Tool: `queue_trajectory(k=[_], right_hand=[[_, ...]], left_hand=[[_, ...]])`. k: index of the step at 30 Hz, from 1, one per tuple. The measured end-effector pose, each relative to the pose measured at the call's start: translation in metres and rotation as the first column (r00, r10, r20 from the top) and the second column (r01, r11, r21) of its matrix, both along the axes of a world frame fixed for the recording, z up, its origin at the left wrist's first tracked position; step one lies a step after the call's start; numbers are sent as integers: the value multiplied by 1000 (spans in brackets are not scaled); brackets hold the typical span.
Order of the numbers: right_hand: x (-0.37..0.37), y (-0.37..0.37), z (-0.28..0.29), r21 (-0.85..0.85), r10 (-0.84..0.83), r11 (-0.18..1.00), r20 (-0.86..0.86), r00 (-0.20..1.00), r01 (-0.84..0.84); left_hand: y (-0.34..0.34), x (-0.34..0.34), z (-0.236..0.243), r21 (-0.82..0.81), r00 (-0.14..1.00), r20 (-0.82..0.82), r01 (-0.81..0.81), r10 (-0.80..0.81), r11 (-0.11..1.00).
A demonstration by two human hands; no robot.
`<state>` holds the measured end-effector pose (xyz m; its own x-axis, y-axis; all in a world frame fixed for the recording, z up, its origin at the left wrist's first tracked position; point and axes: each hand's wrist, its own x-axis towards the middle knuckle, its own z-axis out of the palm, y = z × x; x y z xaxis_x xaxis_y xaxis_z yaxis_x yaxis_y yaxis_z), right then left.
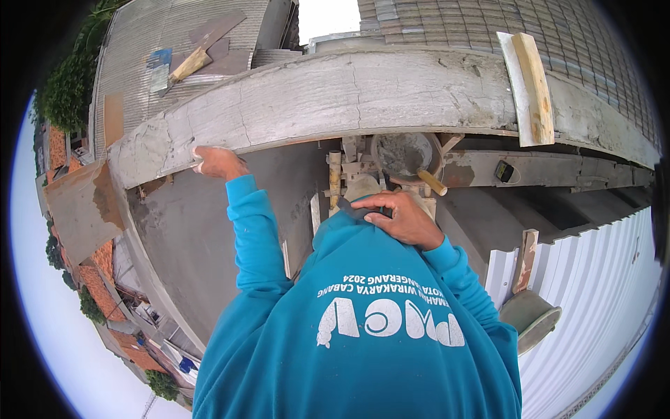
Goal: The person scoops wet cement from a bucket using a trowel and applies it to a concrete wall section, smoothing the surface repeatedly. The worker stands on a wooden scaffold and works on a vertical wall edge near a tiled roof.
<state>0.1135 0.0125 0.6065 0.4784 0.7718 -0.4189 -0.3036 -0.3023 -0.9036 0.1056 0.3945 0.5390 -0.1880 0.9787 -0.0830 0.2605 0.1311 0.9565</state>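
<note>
My left hand [218,162], whitish at the fingertips, grips the lower edge of a cracked, plastered concrete beam [300,94]. My right hand [398,218] is at my waist, its fingers bent at the hem of my teal sweatshirt and a dark item, which I cannot make out clearly. Just beyond that hand, under the beam, sits a bucket [399,150] of grey mortar, with a wooden-handled tool [433,182] at its rim.
A board [532,87] lies across the beam. A small black-and-yellow item [504,171] rests on a lower ledge. At right are a wooden post [523,258], a grey container [527,321] and white corrugated sheeting [593,293]; at left, a sheet panel [77,206] and rooftops far below.
</note>
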Motion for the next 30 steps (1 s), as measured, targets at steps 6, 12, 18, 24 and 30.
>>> queue_trajectory(k=[6,12,18,24,30], right_hand=[[-5,16,-32,-210,347,927,166,923,-311],[5,3,-15,-364,435,875,300,849,-320],[15,10,-10,-228,435,882,56,899,-412],[24,28,0,-232,448,874,47,893,-427],[37,22,-6,-411,654,739,250,714,-533]], left_hand=[[-16,22,13,-56,999,-9,-45,45,997],[-22,9,18,-35,997,31,-74,75,997],[-14,16,12,78,994,-82,-71,77,994],[-20,9,5,119,986,-30,-162,167,980],[-23,21,12,49,986,3,-168,168,985]])
